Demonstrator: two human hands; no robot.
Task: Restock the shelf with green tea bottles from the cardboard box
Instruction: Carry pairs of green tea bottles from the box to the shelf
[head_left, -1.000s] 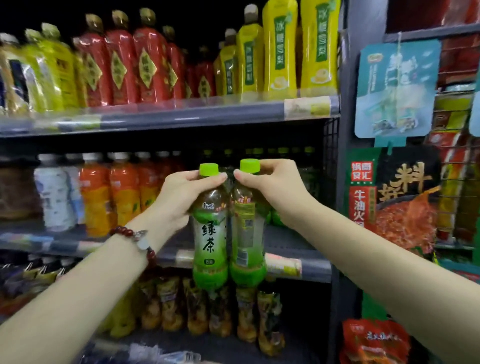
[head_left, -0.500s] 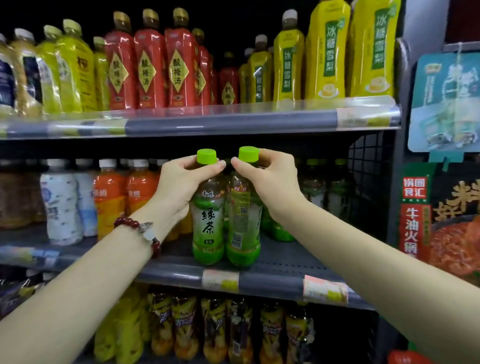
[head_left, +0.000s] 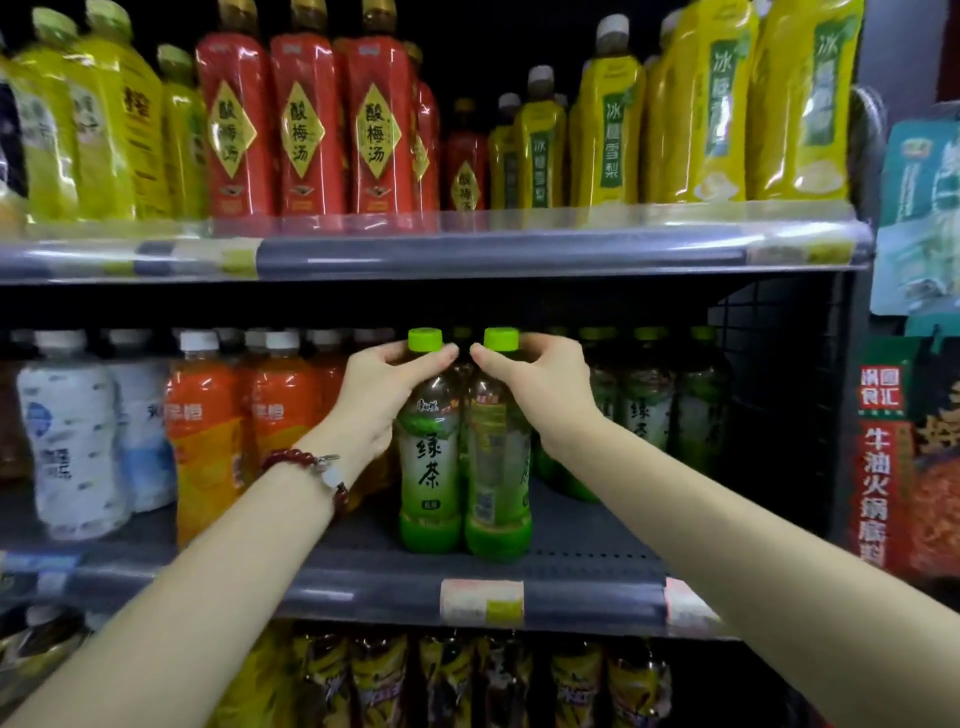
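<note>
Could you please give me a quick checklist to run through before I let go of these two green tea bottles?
1. Left hand grips left bottle at the neck: ok.
2. Right hand grips right bottle: ok.
3. Both bases down on the middle shelf: ok.
4. Both upright: ok.
5. Labels facing front: left ok, right not ok.
6. Room behind to slide back: cannot tell.

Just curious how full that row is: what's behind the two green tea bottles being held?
Behind the left green tea bottle and right green tea bottle one dark bottle top peeks between their caps. The two bottles and both hands cover anything farther back.
</note>
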